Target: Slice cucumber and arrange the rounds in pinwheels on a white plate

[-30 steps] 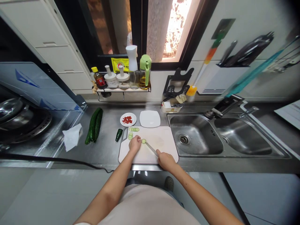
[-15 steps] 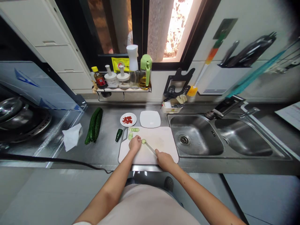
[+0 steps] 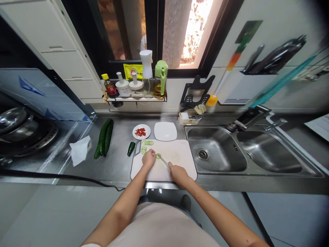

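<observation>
On the white cutting board (image 3: 180, 151), my right hand (image 3: 179, 175) is wrapped round the handle of a knife (image 3: 164, 161). Its blade points up and left, with the tip at a round cucumber slice (image 3: 158, 156). Just left of that slice, my left hand (image 3: 148, 158) has its fingers curled together; whatever they may hold is hidden. Several thin cucumber slices (image 3: 147, 142) lie in overlapping groups at the board's upper left. A short dark green cucumber piece (image 3: 131, 148) rests on the counter beside the board's handle.
Behind the board stand a white plate (image 3: 141, 127) with chopped red bits and a square white plate (image 3: 165, 131). Whole cucumbers (image 3: 104, 137) and a paper towel (image 3: 80, 151) lie left. A double sink (image 3: 218, 164) is right. A condiment rack (image 3: 136, 99) hangs behind.
Both hands and the knife stay almost in place over the board. The knife tip has shifted very slightly at the slice; the whole view has drifted a little.
</observation>
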A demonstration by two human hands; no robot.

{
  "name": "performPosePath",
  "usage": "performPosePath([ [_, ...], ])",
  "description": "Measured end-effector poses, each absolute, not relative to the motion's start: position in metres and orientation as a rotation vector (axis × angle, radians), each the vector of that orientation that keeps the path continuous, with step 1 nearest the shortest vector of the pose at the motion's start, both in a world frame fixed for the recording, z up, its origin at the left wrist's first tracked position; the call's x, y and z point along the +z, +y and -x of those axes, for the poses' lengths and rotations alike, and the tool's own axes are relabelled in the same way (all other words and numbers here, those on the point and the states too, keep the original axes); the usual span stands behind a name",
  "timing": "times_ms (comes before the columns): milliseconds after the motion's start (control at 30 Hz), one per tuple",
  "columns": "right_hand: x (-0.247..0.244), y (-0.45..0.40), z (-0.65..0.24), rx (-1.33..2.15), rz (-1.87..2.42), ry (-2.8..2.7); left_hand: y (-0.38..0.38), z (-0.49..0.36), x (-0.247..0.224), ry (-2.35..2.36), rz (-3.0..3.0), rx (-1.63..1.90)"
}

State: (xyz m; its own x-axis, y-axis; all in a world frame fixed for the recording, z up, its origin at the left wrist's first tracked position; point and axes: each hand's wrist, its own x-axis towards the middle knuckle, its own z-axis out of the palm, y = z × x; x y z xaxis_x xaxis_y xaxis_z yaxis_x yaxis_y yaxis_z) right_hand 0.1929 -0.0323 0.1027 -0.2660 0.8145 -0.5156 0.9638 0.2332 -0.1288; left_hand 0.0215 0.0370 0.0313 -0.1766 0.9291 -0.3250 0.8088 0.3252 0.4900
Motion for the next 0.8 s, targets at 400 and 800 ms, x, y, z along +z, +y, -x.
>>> performPosePath([
  [400,0.107,-0.030,-0.188,-0.612,-1.661,2.147,0.036,-0.022,0.035,2.024,-1.514,0.267],
  [800,0.104,-0.043,-0.201,-0.607,-1.650,2.148,0.037,-0.022,0.036,2.021,-1.504,0.262],
])
